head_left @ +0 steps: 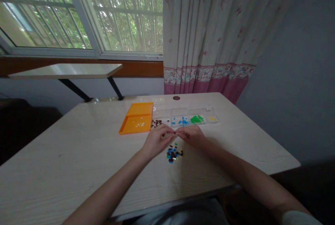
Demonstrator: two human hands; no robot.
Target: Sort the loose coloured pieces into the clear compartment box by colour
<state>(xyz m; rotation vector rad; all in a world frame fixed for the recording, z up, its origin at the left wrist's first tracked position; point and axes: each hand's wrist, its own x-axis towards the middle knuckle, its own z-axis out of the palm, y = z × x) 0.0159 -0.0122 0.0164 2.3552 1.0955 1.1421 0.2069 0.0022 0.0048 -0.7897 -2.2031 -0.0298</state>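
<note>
Found the left hand (155,142) and the right hand (193,136) just below the centre of the frame, meeting fingertip to fingertip above the table (78,155). Saw both sets of fingers narrow, drawn into a pinch at the meeting point. Could not tell the contents of that pinch: too small, too blurred.

Spotted the loose pile of small bricks (174,154) right beneath the hands, a touch lower in the frame. Saw it lying on the bare tabletop in blue, black, green and yellow, near both hands yet apart from the fingers.

Picked out the clear sorting box (183,110) just above the hands. Counted brown pieces (156,123) at its left end, then blue pieces (180,121), green pieces (196,119) and yellow pieces (212,118) toward the right, each colour in a separate compartment.

Noted the orange tray (137,113) hard against the box's left end, with a few pale bits (140,124) inside. Took in the window (78,12) at upper left and the curtain (209,26) at upper centre.
</note>
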